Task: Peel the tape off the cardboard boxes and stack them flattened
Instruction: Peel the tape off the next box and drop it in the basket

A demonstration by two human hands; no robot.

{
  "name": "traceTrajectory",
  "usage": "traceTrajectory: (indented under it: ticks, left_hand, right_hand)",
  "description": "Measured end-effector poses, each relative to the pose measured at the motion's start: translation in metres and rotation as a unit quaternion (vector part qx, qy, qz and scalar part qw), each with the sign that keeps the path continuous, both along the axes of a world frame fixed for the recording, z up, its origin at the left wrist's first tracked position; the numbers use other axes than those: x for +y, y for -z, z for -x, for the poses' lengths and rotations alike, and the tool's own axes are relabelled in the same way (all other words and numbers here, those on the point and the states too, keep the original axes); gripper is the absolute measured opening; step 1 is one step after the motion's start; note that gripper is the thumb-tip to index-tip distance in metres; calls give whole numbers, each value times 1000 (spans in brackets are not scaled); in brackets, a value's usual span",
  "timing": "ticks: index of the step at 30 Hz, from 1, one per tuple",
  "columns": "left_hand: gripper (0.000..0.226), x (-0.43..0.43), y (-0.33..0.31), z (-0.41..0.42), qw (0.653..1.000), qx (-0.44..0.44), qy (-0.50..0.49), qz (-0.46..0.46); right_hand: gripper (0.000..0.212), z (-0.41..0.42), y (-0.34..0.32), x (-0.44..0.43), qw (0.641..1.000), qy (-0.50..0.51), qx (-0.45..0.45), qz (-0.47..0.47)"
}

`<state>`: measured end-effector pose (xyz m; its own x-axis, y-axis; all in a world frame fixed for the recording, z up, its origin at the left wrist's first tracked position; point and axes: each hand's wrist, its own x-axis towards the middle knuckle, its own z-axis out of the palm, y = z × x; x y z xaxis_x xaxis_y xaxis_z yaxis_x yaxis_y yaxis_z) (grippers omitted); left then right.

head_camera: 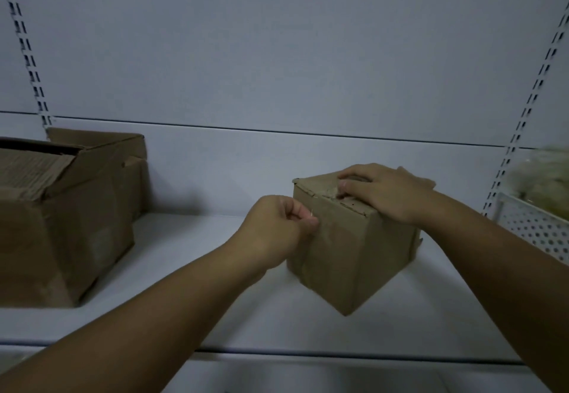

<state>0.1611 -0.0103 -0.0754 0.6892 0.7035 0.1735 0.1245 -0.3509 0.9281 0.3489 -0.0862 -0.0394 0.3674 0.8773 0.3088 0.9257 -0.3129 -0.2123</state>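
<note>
A small closed cardboard box [345,257] stands on the white shelf [215,285], turned with one corner toward me. My right hand [388,192] lies flat on its top, fingers pressing near the torn seam. My left hand [277,226] is at the box's left upper edge, thumb and forefinger pinched on a thin, nearly clear strip of tape [311,212] running down that face. A larger brown cardboard box [61,223] with loose open flaps stands at the left of the shelf.
The white back panel [277,54] rises behind the shelf, with slotted uprights at both sides. A white perforated basket [532,226] holding something pale and blurred hangs at the right edge. The shelf's front lip [308,352] runs below my forearms.
</note>
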Motion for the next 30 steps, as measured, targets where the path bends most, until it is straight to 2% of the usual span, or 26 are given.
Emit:
traceTrajectory:
  ticks: [3,5,9,10,12,13,15,16,18,20,22,23,24,26,28,29,30]
  left_hand:
    - [18,1,-17,10,997,5,71,40]
    - [11,6,-34,15,995,-23,66,74]
    - [3,11,-62,8,993,-66,48,85]
    - [3,9,-65,3,993,-71,50,82]
    - [7,2,-68,-9,994,-80,46,62]
    - [6,-1,-70,-14,993,-94,44,54]
    - [5,-2,-76,-21,988,-140,35,47]
    - [5,-2,-80,-23,987,-154,26,35]
    - [2,2,-84,-21,990,-119,-17,-67]
    - [6,8,-80,-17,975,-71,-96,-190]
    - [14,5,-71,-12,956,-57,-147,-249]
    - [19,0,-65,-13,951,-44,-141,-271]
    - [28,-8,-58,-17,949,-17,-114,-295]
    - [51,-26,-43,-31,929,95,-26,-356]
    - [63,-32,-32,-43,860,219,28,-460]
    - [66,-29,-32,-44,826,251,43,-503]
    - [68,-23,-36,-42,808,266,60,-523]
  right_hand:
    - [49,2,1,0,1000,-5,-7,-4]
    - [54,4,1,-1,1000,-5,-17,-11]
    - [34,12,-2,-8,984,-112,19,-138]
    - [39,14,-5,-10,978,-140,9,-152]
    - [54,17,-10,-13,974,-177,9,-141]
    - [54,19,-12,-13,973,-189,30,-130]
    - [39,21,-12,-11,970,-202,68,-118]
    - [27,22,-10,-10,969,-202,78,-119]
    - [2,18,-8,-8,966,-186,108,-142]
    - [14,11,-6,-8,953,-153,178,-192]
    - [14,6,-8,-6,916,-110,285,-259]
    - [15,4,-9,-4,888,-92,341,-294]
    - [15,4,-11,-1,854,-78,399,-324]
    - [15,6,-16,0,797,-64,485,-355]
    - [16,8,-19,-3,758,-72,534,-368]
    - [17,8,-21,-6,738,-76,549,-385]
    - [17,6,-24,-10,715,-76,556,-416]
